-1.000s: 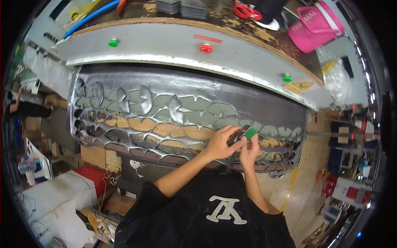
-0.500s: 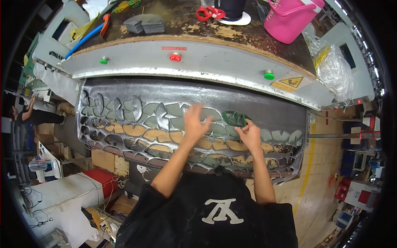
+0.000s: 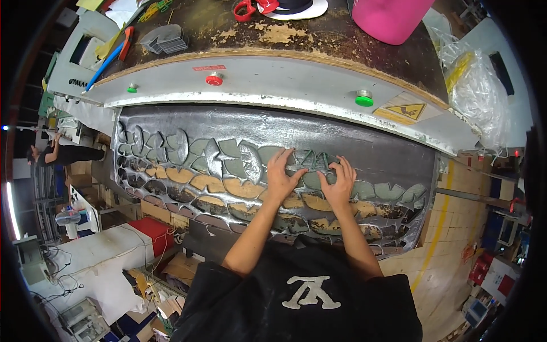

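Observation:
A green-edged cutting die with zigzag inner braces lies on a shiny dark sheet, at the border of its cut-out area. My left hand grips the die's left end, thumb in front and fingers behind. At its right end my right hand holds it the same way, with the fingers curled. The fingertips partly hide the die's ends. Just left of my left hand, a loose leaf-shaped cut piece rests on the sheet. Another curved piece lies farther left, with several more beyond it.
Above the sheet runs a grey press beam with a red button and green buttons. On top sit a stack of grey pieces, red scissors and a pink bucket. Another person stands far left.
My left hand has moved right from the cut sheet to the die, and both hands now hold it. A loose cut piece shows where my left hand was. The view has shifted slightly.

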Available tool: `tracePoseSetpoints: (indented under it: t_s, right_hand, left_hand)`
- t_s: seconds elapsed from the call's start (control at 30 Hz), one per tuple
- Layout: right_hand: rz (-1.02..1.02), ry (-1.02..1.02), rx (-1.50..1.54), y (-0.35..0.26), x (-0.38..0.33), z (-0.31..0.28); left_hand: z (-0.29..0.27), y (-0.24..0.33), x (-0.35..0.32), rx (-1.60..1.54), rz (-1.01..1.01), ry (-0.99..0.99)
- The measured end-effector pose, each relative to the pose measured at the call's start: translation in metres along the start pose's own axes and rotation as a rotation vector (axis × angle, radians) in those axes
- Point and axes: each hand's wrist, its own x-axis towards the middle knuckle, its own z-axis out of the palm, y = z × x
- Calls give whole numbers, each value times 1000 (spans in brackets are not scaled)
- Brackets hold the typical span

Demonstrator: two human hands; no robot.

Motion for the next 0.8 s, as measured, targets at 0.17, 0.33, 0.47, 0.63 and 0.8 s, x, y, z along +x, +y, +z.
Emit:
tracePoseSetpoints:
  t_s: [0.17,0.33,0.47,0.63,0.8]
  right_hand:
    - [-3,2,1,1,-3,4]
    - [3,11,29,-1,-4,5]
    - [-4,36,15,-2,-4,2]
    - [8,31,31,-6,-3,2]
    - [-4,51,31,-14,5,1]
  left_hand:
    - [1,-5,-5,-51,-2,4]
    - [0,-7,-7,-64,3,6]
    - [3,-8,-8,-71,3,24]
    - [4,-12,-8,-69,-15,25]
    - [-3,-8,0,-51,-10,27]
